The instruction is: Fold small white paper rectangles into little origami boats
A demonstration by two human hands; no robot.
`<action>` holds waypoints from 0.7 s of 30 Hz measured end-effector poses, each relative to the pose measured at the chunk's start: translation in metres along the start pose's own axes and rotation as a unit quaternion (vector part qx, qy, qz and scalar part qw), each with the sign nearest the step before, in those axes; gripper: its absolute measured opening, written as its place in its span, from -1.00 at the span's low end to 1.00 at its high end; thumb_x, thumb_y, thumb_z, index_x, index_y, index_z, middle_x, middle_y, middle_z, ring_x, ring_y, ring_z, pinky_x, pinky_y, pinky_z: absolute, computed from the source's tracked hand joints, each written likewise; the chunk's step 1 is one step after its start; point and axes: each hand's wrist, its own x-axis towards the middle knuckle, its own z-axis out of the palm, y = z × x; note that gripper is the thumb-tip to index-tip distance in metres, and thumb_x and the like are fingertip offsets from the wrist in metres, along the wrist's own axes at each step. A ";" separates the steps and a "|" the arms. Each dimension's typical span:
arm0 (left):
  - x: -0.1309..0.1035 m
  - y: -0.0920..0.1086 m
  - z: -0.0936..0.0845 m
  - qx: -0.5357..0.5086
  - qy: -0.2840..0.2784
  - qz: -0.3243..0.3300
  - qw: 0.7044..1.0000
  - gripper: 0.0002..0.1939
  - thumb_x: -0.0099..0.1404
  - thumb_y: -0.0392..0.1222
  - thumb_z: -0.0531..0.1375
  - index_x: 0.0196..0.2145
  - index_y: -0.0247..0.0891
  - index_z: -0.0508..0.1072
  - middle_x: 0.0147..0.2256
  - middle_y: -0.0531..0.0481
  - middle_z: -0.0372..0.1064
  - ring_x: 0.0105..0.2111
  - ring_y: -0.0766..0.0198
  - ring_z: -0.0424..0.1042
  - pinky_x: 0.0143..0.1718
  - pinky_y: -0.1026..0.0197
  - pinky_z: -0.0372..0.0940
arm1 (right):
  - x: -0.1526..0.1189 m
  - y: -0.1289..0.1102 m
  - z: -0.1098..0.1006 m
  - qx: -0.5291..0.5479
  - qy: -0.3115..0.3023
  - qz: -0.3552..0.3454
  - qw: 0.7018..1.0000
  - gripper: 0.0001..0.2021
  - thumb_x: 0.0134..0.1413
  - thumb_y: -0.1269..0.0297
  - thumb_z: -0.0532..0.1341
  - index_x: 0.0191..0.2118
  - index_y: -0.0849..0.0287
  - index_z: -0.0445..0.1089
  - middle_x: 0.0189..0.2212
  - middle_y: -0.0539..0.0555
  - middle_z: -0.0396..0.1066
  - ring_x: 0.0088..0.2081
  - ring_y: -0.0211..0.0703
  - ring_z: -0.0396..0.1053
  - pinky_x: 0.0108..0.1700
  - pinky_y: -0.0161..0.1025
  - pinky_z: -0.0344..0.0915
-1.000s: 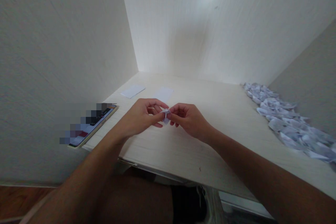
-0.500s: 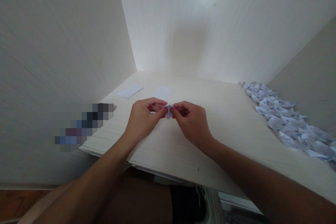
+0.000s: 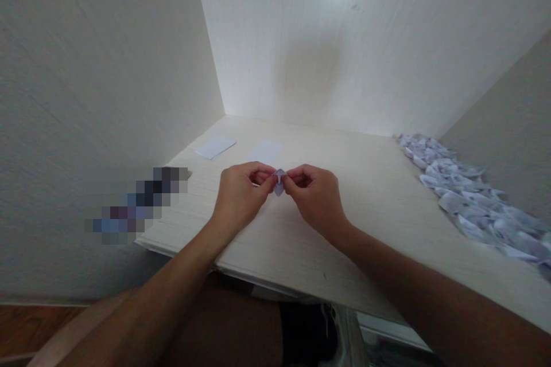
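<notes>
A small piece of folded white paper (image 3: 279,189) is pinched between both hands over the middle of the desk. My left hand (image 3: 245,186) is closed on its left side, thumb toward me and fingers behind. From the right, my right hand (image 3: 313,188) grips the other side in the same way. The paper's top comes to a point, and a small flap hangs below the thumbs. The fingertips hide parts of its sides.
Flat white paper (image 3: 215,148) lies at the desk's back left, with another pale sheet (image 3: 266,152) beyond my hands. Many folded paper pieces (image 3: 469,198) are heaped along the right side. A blurred-out object (image 3: 148,195) sits at the left edge. Walls enclose the pale desk (image 3: 275,252).
Both hands keep their pinch on the folded paper. Its top now looks more upright and opened out into a diamond shape. The hands have shifted very slightly right.
</notes>
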 end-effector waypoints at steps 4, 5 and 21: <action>0.003 -0.003 0.000 -0.034 -0.025 -0.019 0.999 -0.84 0.17 -0.16 0.34 -0.31 -0.27 0.65 -0.42 -0.08 0.60 -0.43 0.16 0.58 -0.33 0.12 0.50 | 0.002 0.004 0.001 0.005 -0.005 -0.001 1.000 -0.90 0.08 0.29 0.35 -0.40 0.18 0.55 -0.47 0.07 0.60 -0.44 -0.16 0.53 -0.33 -0.21 0.40; 0.003 -0.003 0.000 -0.053 -0.034 -0.034 0.997 -0.82 0.16 -0.14 0.34 -0.31 -0.29 0.65 -0.43 -0.09 0.60 -0.44 0.16 0.57 -0.35 0.12 0.50 | 0.002 0.005 0.001 0.010 -0.010 -0.001 1.000 -0.91 0.08 0.29 0.35 -0.39 0.18 0.56 -0.47 0.07 0.60 -0.43 -0.16 0.53 -0.33 -0.21 0.40; 0.008 0.004 0.000 -0.092 -0.052 -0.024 0.994 -0.84 0.12 -0.14 0.32 -0.37 -0.28 0.56 -0.52 -0.01 0.49 -0.50 0.22 0.51 -0.51 0.21 0.49 | 0.004 0.005 0.001 0.017 -0.036 -0.041 0.998 -0.82 0.23 0.26 0.22 -0.27 0.16 0.58 -0.46 0.03 0.54 -0.44 -0.22 0.41 -0.39 -0.27 0.29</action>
